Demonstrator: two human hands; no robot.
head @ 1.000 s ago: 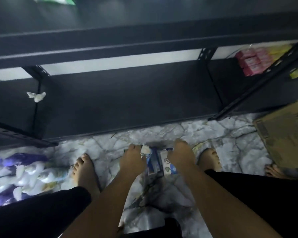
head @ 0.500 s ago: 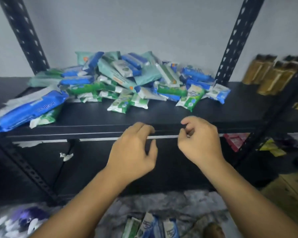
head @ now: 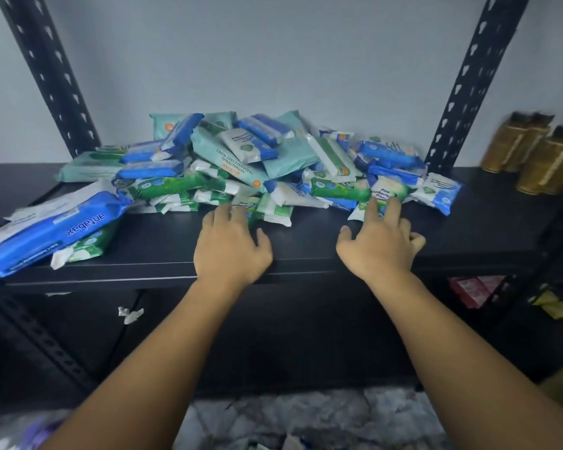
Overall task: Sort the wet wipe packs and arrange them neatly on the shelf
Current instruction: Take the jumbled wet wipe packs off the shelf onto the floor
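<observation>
Wipe packs (head: 257, 164) on shelf (head: 306, 245)
Blue, green and teal, they are being touched at 6 o'clock by the straight-fingered left hand (head: 231, 246) and right hand (head: 379, 246).

Dim, bluish cast, wide-angle warp, blurred edges

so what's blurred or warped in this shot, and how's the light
Head view: gold bottles at right are blurred; the shelf uprights splay outward from the wide lens; light is dim, yet print on the antabax pack reads clearly.
</observation>
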